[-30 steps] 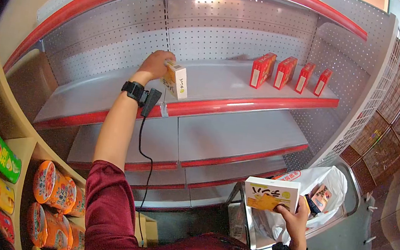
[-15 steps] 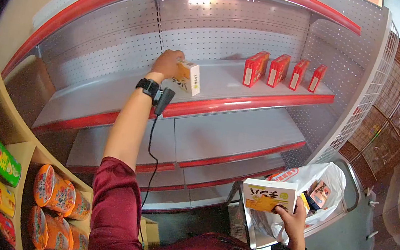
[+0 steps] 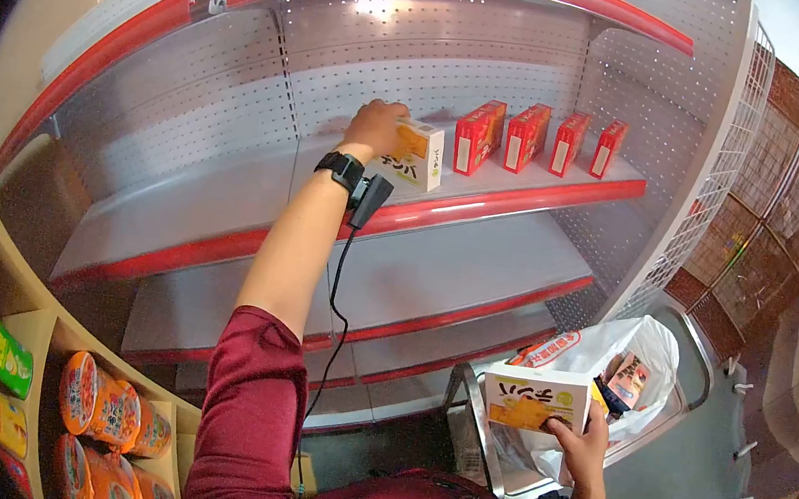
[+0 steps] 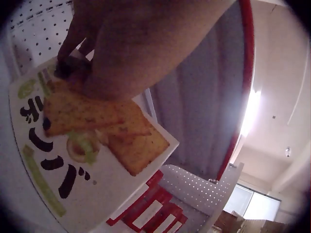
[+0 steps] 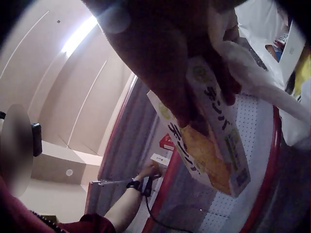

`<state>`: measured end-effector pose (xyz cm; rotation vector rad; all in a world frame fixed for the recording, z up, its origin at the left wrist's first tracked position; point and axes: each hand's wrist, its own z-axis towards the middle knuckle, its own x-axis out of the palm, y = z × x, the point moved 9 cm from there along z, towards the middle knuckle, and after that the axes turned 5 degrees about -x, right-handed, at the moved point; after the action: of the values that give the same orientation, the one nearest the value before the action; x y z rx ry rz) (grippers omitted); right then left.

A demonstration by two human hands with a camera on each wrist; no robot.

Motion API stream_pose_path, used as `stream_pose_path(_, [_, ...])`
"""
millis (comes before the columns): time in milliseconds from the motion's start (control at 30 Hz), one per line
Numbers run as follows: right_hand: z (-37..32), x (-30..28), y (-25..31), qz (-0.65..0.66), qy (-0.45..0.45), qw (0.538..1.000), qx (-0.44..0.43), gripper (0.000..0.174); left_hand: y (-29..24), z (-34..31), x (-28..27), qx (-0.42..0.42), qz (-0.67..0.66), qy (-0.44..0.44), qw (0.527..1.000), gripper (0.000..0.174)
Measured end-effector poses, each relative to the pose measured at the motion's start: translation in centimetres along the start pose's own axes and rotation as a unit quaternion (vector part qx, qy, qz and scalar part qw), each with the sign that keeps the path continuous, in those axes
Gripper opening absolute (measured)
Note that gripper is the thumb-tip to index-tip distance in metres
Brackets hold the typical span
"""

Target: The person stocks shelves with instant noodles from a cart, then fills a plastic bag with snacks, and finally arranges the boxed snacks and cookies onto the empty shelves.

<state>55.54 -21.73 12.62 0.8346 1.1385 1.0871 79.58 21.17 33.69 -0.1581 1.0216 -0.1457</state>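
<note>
My left hand (image 3: pixel 375 128) grips a white cracker box (image 3: pixel 415 159) by its left end, just above the upper shelf board (image 3: pixel 259 165). In the left wrist view the box's front (image 4: pixel 53 170) shows dark characters and a picture of golden crackers, with the thumb against it. The box stands upright, left of several red boxes (image 3: pixel 478 139) in a row. My right hand (image 3: pixel 584 445) holds a second white cracker box (image 3: pixel 537 401) by its right end, thumb on the front, beside the plastic bag (image 3: pixel 558 351). In the right wrist view that box (image 5: pixel 209 136) hangs below the fingers.
The white bag with packaged goods (image 3: pixel 626 380) sits on a metal cart (image 3: pixel 697 364) at the right. Lower shelves (image 3: pixel 459 257) run beneath the red shelf edge (image 3: pixel 528 194). A wooden rack (image 3: pixel 44 344) with orange noodle cups (image 3: pixel 102 402) stands at the left.
My left hand has carried its cracker box rightward along the shelf, closer to the red boxes. The right hand keeps its box near the bag, and the head view has shifted slightly.
</note>
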Motion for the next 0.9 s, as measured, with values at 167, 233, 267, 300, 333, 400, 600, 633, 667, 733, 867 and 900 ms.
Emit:
stream_pose_path(167, [0.2, 0.0, -0.3, -0.040, 0.004, 0.999, -0.021, 0.044, -0.4, 0.4, 0.3, 0.009, 0.026, -0.007, 1.000, 0.031])
stream_pose_path(233, [0.3, 0.1, -0.2, -0.036, 0.005, 0.999, -0.020, 0.044, -0.3, 0.1, 0.3, -0.006, 0.012, -0.012, 1.000, 0.031])
stream_pose_path(267, [0.3, 0.2, -0.1, -0.033, 0.007, 0.999, -0.020, 0.044, -0.1, 0.1, 0.2, -0.022, -0.002, -0.018, 1.000, 0.031])
stream_pose_path(300, [0.4, 0.2, -0.3, -0.032, 0.005, 0.999, -0.020, 0.044, -0.1, 0.3, 0.5, -0.021, -0.002, -0.019, 1.000, 0.031])
stream_pose_path(333, [0.4, 0.2, -0.6, -0.030, 0.007, 0.999, -0.015, 0.043, 0.0, 0.5, 0.5, -0.027, 0.006, -0.032, 0.999, 0.032])
stream_pose_path(400, [0.4, 0.3, -0.8, -0.029, 0.008, 1.000, -0.010, 0.042, -0.3, 0.5, 0.3, -0.033, 0.013, -0.045, 0.998, 0.033])
stream_pose_path(600, [0.2, 0.4, -0.3, -0.021, 0.004, 1.000, 0.003, 0.041, -0.4, 0.1, 0.2, -0.019, 0.052, -0.076, 0.996, 0.032])
stream_pose_path(633, [0.2, 0.4, -0.5, -0.014, 0.004, 1.000, 0.001, 0.040, -0.3, 0.1, 0.3, -0.026, 0.058, -0.071, 0.995, 0.032])
stream_pose_path(667, [0.2, 0.4, -0.7, -0.007, 0.004, 1.000, -0.001, 0.040, -0.3, 0.1, 0.3, -0.034, 0.065, -0.066, 0.995, 0.032])
stream_pose_path(733, [0.2, 0.4, -0.8, -0.012, 0.004, 1.000, -0.006, 0.040, -0.3, 0.0, 0.2, -0.042, 0.064, -0.063, 0.995, 0.032])
stream_pose_path(867, [0.2, 0.4, -1.3, -0.010, 0.018, 1.000, -0.007, 0.043, -0.3, -0.2, 0.1, -0.072, 0.072, -0.047, 0.994, 0.033])
stream_pose_path(900, [0.1, 0.4, -1.3, -0.010, 0.018, 1.000, -0.006, 0.043, -0.5, -0.3, 0.1, -0.071, 0.072, -0.047, 0.994, 0.033])
